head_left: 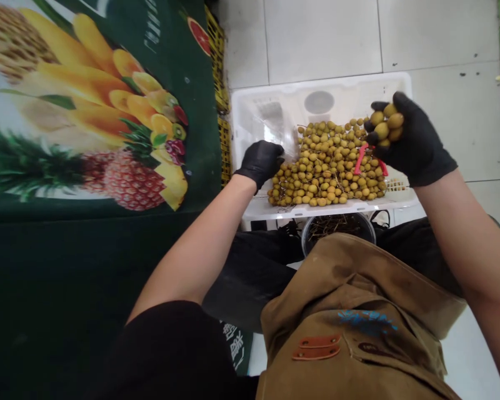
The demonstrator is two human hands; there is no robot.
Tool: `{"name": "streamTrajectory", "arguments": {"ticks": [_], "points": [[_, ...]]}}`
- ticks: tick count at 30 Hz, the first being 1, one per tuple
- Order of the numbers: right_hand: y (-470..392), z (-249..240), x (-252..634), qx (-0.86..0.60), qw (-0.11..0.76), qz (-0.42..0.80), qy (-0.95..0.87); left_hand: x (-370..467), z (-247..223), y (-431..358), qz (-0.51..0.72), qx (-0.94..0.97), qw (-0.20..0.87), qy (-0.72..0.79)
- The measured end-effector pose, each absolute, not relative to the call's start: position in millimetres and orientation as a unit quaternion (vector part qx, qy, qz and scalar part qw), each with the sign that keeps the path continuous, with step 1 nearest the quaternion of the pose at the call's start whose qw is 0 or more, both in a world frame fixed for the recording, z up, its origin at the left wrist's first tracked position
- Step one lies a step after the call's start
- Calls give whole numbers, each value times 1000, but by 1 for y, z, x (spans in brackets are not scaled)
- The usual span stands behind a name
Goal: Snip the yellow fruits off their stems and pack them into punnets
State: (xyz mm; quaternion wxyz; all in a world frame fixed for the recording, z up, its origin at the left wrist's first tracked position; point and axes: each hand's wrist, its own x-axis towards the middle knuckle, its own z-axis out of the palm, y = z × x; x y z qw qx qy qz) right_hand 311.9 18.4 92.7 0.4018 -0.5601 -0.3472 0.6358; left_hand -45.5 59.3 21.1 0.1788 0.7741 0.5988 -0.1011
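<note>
My left hand (260, 162), in a black glove, is closed on the edge of a clear plastic container (289, 136). That container is tilted over the left part of a white crate (316, 83); its exact shape is hard to make out. My right hand (414, 139), also gloved in black, is turned palm up over the crate's right side. Its curled fingers hold several yellow-brown longans (382, 131). Below that hand, red handles (360, 159), likely of scissors, rest on the heap of longans (320, 166). The handles' other end is hidden.
A bucket (304, 236) with brown twigs stands between my knees, under the crate's near edge. On the left are a dark green fruit-printed panel (200, 111) and yellow plastic crates (225, 150). Pale floor tiles (320, 36) lie beyond.
</note>
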Motion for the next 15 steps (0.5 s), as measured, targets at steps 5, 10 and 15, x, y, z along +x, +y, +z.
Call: {"name": "streamTrajectory", "arguments": {"ticks": [5, 10, 15], "points": [[21, 123, 355, -578, 399, 624, -342, -41, 31, 60, -115, 774, 165, 600], [15, 120, 366, -562, 417, 638, -322, -33, 46, 51, -106, 782, 104, 605], [15, 109, 353, -543, 391, 663, -334, -23, 53, 46, -65, 765, 89, 635]]}}
